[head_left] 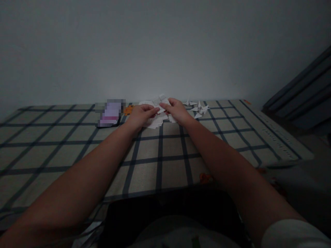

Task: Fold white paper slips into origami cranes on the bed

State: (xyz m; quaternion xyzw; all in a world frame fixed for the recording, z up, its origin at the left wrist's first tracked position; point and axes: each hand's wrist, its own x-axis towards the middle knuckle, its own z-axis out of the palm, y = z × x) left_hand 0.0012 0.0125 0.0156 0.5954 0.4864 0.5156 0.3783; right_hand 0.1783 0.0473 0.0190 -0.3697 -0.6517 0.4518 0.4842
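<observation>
Both arms reach far out over a checked cloth [144,151] toward the wall. My left hand [141,115] and my right hand [177,110] meet over a small pile of white paper pieces [155,122]. Between their fingertips they pinch one white piece of paper [162,103], the left from the left side, the right from the right. The fingers of both hands are closed on it.
A phone [110,113] with a lit, blurred screen lies left of the hands. Small orange scraps [128,109] sit beside it. Folded white paper cranes [200,109] lie to the right. A dark slanted panel [302,96] stands at the far right; the cloth's right edge [281,137] drops off.
</observation>
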